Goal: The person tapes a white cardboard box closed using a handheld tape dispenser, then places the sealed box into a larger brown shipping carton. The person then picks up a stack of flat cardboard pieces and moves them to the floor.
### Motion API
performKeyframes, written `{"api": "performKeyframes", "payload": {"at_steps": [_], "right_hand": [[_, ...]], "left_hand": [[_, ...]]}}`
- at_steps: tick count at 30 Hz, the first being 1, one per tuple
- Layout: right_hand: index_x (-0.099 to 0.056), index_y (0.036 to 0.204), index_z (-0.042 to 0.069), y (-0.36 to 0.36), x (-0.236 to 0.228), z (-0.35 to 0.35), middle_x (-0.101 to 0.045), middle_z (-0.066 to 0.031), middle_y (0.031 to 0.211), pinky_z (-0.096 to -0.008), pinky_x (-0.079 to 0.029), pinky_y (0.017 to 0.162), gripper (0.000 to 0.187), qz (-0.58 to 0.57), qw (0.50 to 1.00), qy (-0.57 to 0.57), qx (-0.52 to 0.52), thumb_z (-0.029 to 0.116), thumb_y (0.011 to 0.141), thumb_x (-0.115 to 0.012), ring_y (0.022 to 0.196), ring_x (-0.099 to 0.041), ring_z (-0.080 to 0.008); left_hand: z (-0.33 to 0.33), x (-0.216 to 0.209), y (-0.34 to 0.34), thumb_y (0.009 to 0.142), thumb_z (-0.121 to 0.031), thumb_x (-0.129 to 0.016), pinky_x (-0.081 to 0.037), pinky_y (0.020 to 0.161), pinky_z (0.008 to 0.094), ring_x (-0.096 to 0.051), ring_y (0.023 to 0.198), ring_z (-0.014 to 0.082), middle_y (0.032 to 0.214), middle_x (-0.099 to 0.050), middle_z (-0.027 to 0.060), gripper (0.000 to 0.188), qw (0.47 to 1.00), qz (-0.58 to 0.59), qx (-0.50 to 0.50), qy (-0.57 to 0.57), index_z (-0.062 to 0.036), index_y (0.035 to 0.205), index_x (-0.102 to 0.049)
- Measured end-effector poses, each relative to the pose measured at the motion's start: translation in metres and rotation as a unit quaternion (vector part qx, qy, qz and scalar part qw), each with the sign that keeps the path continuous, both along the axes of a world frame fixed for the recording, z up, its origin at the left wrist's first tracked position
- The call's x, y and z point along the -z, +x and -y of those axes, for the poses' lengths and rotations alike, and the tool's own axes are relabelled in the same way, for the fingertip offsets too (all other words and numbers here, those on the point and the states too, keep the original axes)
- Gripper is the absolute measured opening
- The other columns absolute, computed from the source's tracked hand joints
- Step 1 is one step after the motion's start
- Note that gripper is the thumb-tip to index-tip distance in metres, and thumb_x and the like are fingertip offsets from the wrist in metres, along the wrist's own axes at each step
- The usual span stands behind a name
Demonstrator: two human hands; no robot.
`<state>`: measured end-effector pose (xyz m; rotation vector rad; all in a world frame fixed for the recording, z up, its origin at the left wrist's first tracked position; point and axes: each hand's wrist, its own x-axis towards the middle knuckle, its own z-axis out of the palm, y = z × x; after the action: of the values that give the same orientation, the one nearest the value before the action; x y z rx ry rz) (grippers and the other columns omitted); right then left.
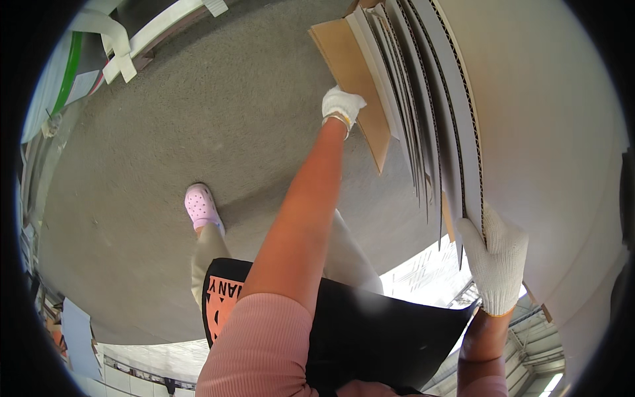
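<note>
Several large cardboard sheets [423,92] stand on edge in a leaning stack at the right, with corrugated edges showing. At the stack's left side is a brown cardboard sheet [357,73]. My left hand [340,106], in a white knit glove, is closed at that brown sheet's edge, thumb over its face; the other fingers are mostly hidden. Lower right, my right hand [497,255], also gloved, grips the near edge of a large grey corrugated cardboard sheet [469,139], thumb on the left and fingers on the right side.
Grey concrete floor [152,132] lies to the left, where my foot in a pink clog [202,206] stands. A white-edged frame [159,33] is at the upper left. A black apron [377,331] hangs at my front. Bluish sheets [81,334] are at the lower left rim.
</note>
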<state>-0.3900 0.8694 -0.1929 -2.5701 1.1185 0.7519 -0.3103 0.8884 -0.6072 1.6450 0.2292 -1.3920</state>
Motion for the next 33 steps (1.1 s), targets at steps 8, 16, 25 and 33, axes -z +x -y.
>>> {"api": "performKeyframes", "payload": {"at_steps": [8, 16, 25, 33], "right_hand": [[-0.071, 0.118, 0.004, 0.035, -0.068, -0.097, -0.065, -0.0187, 0.076, -0.0386, -0.051, 0.062, 0.036, -0.013, 0.999, 0.027, 0.044, 0.004, 0.082, -0.067, 0.063, -0.062, -0.0353], [-0.071, 0.112, 0.004, 0.093, -0.068, -0.236, -0.065, -0.0194, 0.078, -0.0404, -0.05, 0.063, 0.029, 0.034, 0.995, 0.086, -0.034, 0.013, 0.085, -0.068, 0.067, -0.062, -0.039], [-0.067, 0.107, 0.011, 0.138, -0.114, -0.384, -0.064, -0.0106, 0.076, -0.0389, -0.051, 0.061, 0.022, 0.122, 0.981, 0.058, -0.139, 0.012, 0.085, -0.067, 0.067, -0.065, -0.0305], [-0.071, 0.107, 0.007, 0.149, -0.14, -0.505, -0.068, -0.0137, 0.079, -0.0372, -0.054, 0.065, 0.026, 0.088, 0.991, 0.047, -0.095, 0.011, 0.081, -0.069, 0.069, -0.067, -0.0311]], "left_hand": [[-0.114, -0.04, 0.023, 0.075, -0.016, -0.078, -0.057, 0.085, 0.036, -0.072, 0.099, 0.0304, 0.106, -0.075, 0.0147, 0.038, 0.997, 0.067, 0.025, 0.0, -0.004, 0.112, -0.073], [-0.278, -0.027, 0.07, 0.072, -0.018, -0.08, -0.055, 0.089, 0.0357, -0.072, 0.101, 0.0299, 0.105, -0.076, 0.014, 0.042, 0.991, 0.086, 0.094, 0.035, -0.007, 0.112, -0.074], [-0.435, -0.131, 0.145, 0.077, -0.022, -0.078, -0.058, 0.084, 0.0362, -0.073, 0.096, 0.0297, 0.107, -0.076, 0.0101, 0.038, 0.907, 0.248, 0.325, 0.104, -0.0115, 0.114, -0.073], [-0.577, -0.171, 0.154, 0.077, -0.001, -0.075, -0.059, 0.064, 0.034, -0.073, 0.077, 0.0208, 0.096, -0.076, 0.0092, 0.034, 0.992, -0.063, -0.085, 0.069, -0.0024, 0.111, -0.072]]}}
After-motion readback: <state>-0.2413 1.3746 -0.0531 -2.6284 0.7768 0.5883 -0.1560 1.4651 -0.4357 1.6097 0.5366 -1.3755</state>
